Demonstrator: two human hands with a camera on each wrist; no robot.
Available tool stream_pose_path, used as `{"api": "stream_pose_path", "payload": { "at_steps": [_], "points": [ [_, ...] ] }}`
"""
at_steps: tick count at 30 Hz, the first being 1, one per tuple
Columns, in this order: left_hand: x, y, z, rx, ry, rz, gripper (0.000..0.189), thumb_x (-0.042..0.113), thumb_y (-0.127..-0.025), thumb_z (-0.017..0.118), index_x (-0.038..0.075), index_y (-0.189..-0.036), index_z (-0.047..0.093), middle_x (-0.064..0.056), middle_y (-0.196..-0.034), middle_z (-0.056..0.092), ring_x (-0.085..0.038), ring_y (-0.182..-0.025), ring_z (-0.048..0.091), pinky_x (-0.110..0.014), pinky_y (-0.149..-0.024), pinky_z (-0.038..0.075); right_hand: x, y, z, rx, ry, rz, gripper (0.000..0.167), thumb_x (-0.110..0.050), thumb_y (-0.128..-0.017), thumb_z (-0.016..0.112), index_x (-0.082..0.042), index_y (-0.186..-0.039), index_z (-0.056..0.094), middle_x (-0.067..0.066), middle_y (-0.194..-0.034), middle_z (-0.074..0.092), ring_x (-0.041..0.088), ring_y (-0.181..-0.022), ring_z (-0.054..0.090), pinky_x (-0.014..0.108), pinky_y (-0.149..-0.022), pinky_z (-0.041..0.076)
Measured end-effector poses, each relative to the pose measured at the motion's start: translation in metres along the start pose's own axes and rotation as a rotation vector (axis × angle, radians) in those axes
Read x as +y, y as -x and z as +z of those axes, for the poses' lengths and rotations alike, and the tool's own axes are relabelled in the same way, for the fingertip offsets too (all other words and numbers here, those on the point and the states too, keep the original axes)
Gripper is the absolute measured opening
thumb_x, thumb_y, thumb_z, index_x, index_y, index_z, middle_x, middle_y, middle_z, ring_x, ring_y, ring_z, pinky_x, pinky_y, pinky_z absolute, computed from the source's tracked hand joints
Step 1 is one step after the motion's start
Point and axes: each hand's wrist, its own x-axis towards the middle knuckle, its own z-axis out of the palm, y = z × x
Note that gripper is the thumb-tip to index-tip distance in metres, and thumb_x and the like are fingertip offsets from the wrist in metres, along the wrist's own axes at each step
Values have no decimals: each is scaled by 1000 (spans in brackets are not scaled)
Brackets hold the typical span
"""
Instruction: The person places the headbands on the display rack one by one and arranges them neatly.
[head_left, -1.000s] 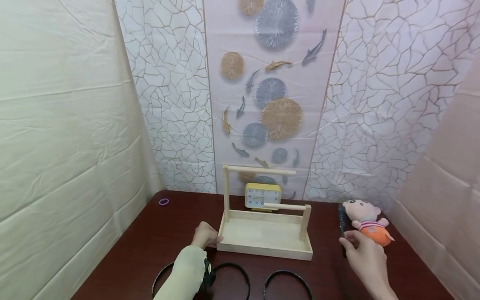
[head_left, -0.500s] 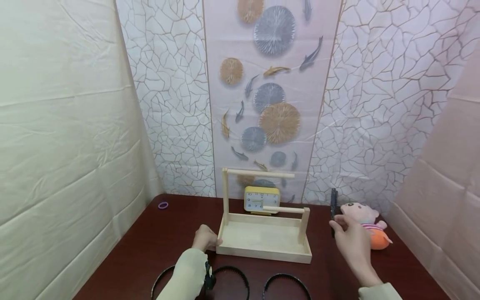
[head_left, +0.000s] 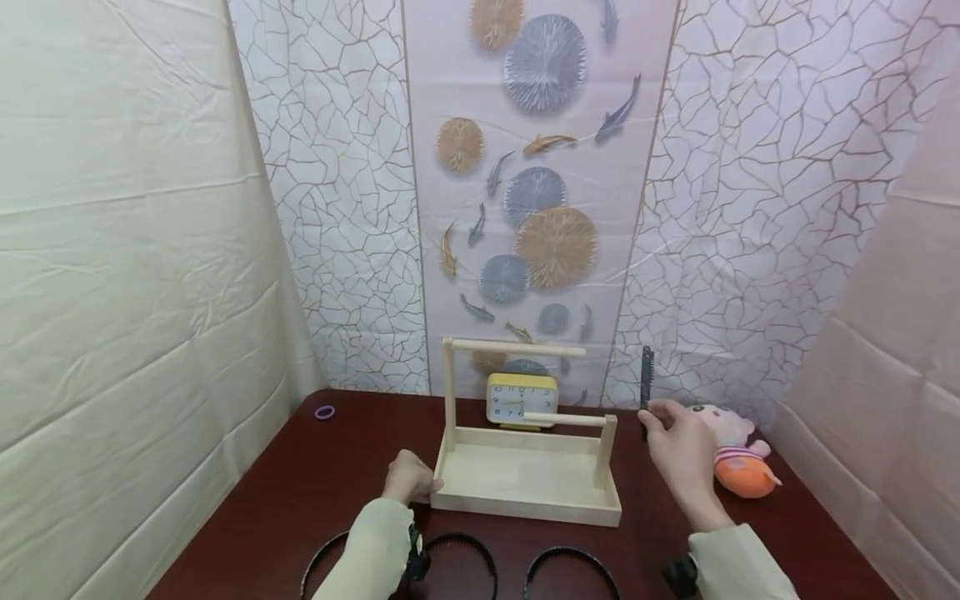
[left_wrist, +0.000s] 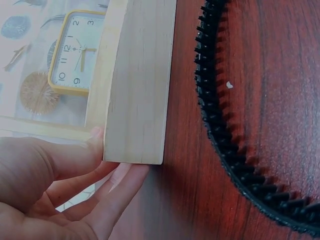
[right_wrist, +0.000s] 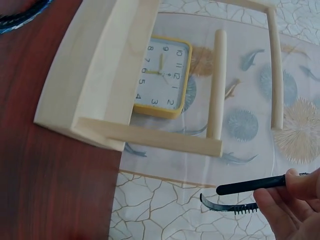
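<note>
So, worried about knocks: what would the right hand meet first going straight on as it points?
Probably the patterned backdrop, held headband leading; the wooden tray appears left of that line, though depth is unclear.

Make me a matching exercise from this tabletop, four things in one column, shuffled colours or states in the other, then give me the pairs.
Things:
1. Clock
2. Ring
3. Raised headband
4. Wooden tray

Descriptions:
A. Held by the right hand
B. Purple
C. Gripped by the left hand
D. Yellow-framed

Pairs: 1-D, 2-B, 3-A, 4-C
</note>
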Motion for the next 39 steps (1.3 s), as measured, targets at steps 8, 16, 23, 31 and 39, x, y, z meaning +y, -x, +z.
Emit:
{"api": "stream_pose_path", "payload": {
  "at_steps": [8, 16, 23, 31, 39],
  "points": [
    [-2, -3, 2, 4, 7, 12, 10, 3, -80, 78, -3, -74, 73, -21, -80, 71, -26, -59, 71, -39, -67, 58, -13, -10, 17, 46, -75, -33, 16, -5, -87, 70, 4, -99, 73, 21, -88, 73, 32, -74, 70, 46, -68, 51],
    [-3, -5, 1, -5, 23, 17, 9, 2, -80, 78, -5, -78, 73, -24, -84, 71, -28, -60, 71, -41, -69, 59, -24, -16, 32, 33, -80, -22, 16, -8, -88, 70, 2, -101, 74, 20, -89, 74, 33, -77, 71, 48, -70, 50],
    [-1, 0, 1, -7, 17, 20, 10, 3, -79, 80, -5, -81, 73, -20, -84, 70, -26, -64, 70, -41, -67, 57, -34, -18, 39, -4, -95, 21, 19, -10, -92, 67, 2, -106, 73, 19, -99, 74, 34, -87, 71, 48, -74, 55],
    [0, 2, 0, 17, 16, 41, 12, 2, -76, 81, -6, -79, 73, -19, -79, 71, -26, -61, 71, -40, -69, 57, -48, -24, 50, -7, -136, -35, 18, -8, -90, 69, 3, -104, 73, 19, -96, 74, 33, -84, 72, 47, -75, 54],
    [-2, 4, -1, 13, -5, 37, 11, 5, -79, 80, -4, -76, 74, -14, -74, 69, -22, -64, 66, -35, -63, 53, -61, -22, 62, -50, -167, -19, 16, -7, -90, 69, 2, -102, 73, 18, -94, 74, 31, -82, 71, 46, -72, 54]
  ]
}}
